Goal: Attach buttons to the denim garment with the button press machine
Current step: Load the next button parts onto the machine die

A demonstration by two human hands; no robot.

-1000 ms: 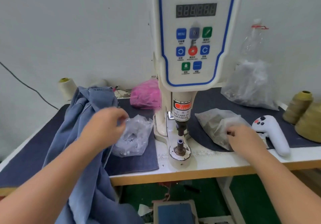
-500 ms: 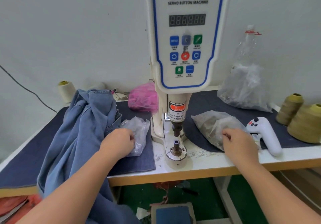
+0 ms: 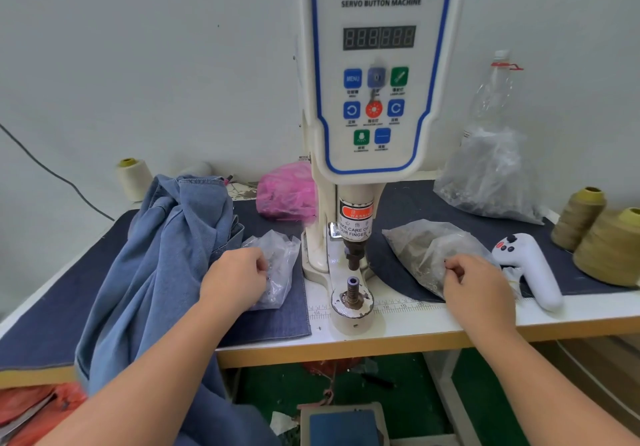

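Note:
The white button press machine (image 3: 379, 75) stands at the table's middle, its lower die (image 3: 352, 283) bare under the punch. A light blue denim garment (image 3: 162, 255) lies heaped on the left and hangs over the table's front edge. My left hand (image 3: 235, 279) rests with curled fingers on a small clear bag of button parts (image 3: 278, 265) just left of the machine base. My right hand (image 3: 479, 286) has curled fingers pinching at a greyish clear bag of button parts (image 3: 426, 248) right of the machine. What either hand's fingertips hold is hidden.
A white handheld controller (image 3: 533, 269) lies beside my right hand. Olive thread cones (image 3: 588, 224) stand at the far right, a cream cone (image 3: 133, 179) at the back left. A pink bag (image 3: 285, 192) and a large clear bag (image 3: 491, 175) sit behind. A foot pedal (image 3: 343, 425) lies below.
My left hand came down from above the small clear bag onto it. My right hand stayed at the greyish bag. The head camera tilted a little.

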